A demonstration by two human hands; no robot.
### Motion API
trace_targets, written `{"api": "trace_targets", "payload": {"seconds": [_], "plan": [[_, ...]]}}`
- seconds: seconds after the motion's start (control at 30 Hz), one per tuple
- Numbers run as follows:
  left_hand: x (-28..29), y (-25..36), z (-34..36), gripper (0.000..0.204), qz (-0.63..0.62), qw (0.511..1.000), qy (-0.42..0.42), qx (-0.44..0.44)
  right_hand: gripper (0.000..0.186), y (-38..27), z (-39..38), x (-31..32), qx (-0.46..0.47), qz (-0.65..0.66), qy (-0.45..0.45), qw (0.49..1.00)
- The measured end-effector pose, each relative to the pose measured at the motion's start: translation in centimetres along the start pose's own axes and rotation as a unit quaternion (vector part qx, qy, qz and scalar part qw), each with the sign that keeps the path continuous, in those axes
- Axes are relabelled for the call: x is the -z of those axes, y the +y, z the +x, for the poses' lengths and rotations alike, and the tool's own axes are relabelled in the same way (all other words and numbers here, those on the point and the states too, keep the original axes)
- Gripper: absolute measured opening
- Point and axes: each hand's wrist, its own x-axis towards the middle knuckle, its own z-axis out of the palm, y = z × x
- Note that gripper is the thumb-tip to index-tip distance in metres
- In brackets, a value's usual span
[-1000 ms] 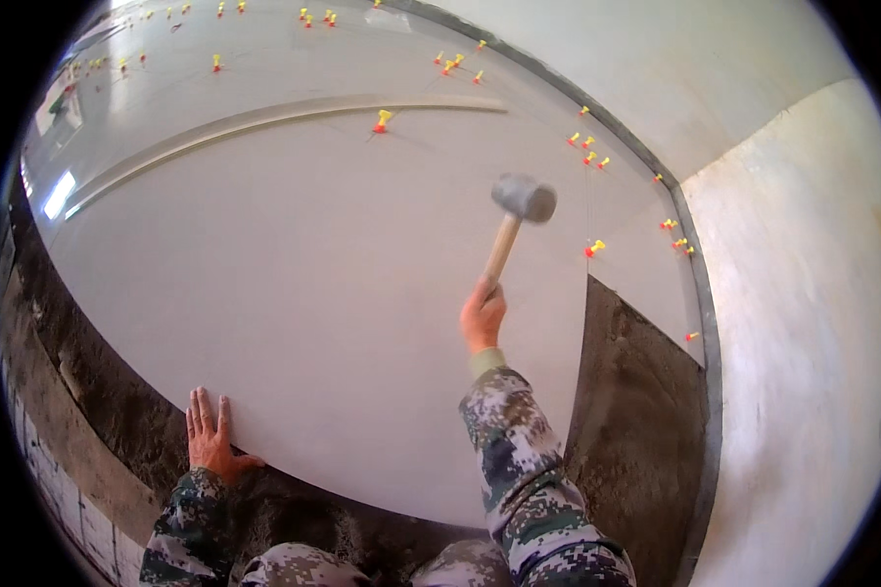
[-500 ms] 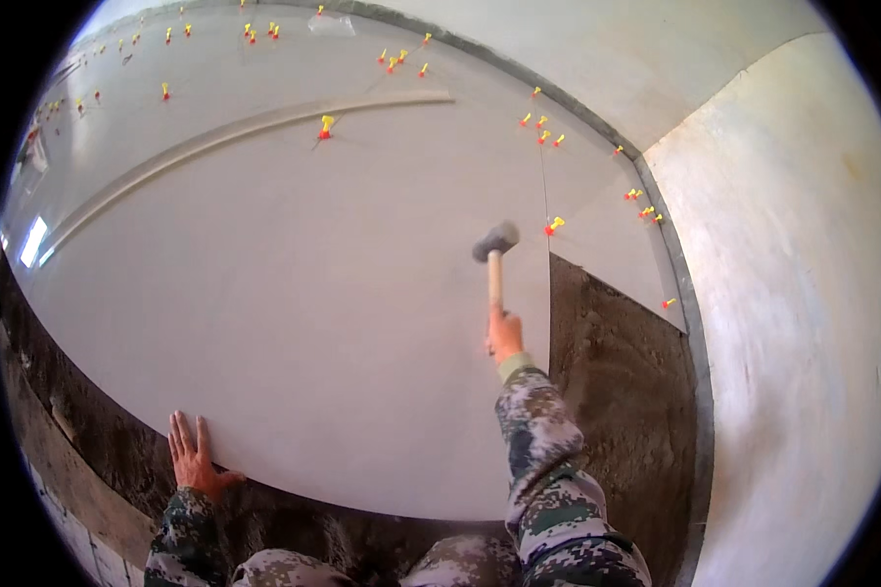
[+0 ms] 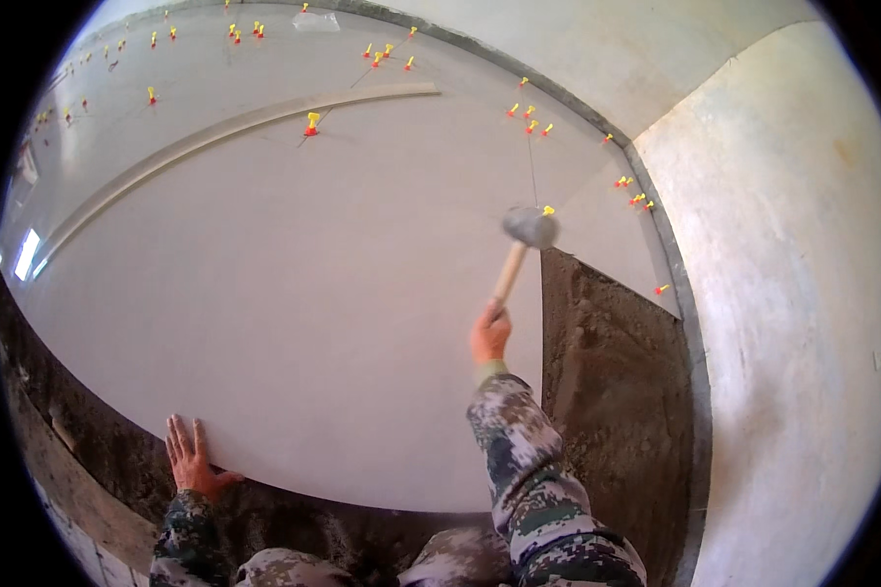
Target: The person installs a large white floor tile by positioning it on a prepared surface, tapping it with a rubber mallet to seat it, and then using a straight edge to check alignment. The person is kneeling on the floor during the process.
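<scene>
My right hand (image 3: 491, 335) is wrapped round the wooden handle of a mallet (image 3: 531, 228). Its thick grey head hangs over the right part of a large light-grey floor tile (image 3: 343, 284), close to the tile's right edge, and partly covers a yellow-and-red tile leveling clip behind it. Whether the head touches the tile I cannot tell. At the tile's near left edge, my left hand (image 3: 196, 468) rests with fingers spread flat on the surface and the thumb out along the edge.
Bare brown mortar (image 3: 612, 382) lies right of the tile, beside the pale wall (image 3: 793, 293). A long straight strip (image 3: 235, 125) lies across the tiles further off. Several yellow-and-red leveling clips (image 3: 312, 124) stand along the joints. More dark mortar borders the near edge.
The mallet has swung to the right, its head now over the clip at the joint. My right forearm has shifted slightly left; my left hand stays in place.
</scene>
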Motion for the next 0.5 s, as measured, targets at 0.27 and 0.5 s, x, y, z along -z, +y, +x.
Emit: {"api": "trace_targets", "payload": {"seconds": [0.27, 0.5], "plan": [[0.2, -3.0, -2.5, 0.134, 0.007, 1.0, 0.009, 0.011, 0.052, -16.3, -1.4, -6.0, -0.273, 0.238, -0.276, 0.89], [1.0, -3.0, -2.5, 0.132, -0.005, 1.0, 0.011, -0.012, 0.049, -19.2, -2.1, -12.8, -0.298, 0.126, -0.44, 0.838]]}}
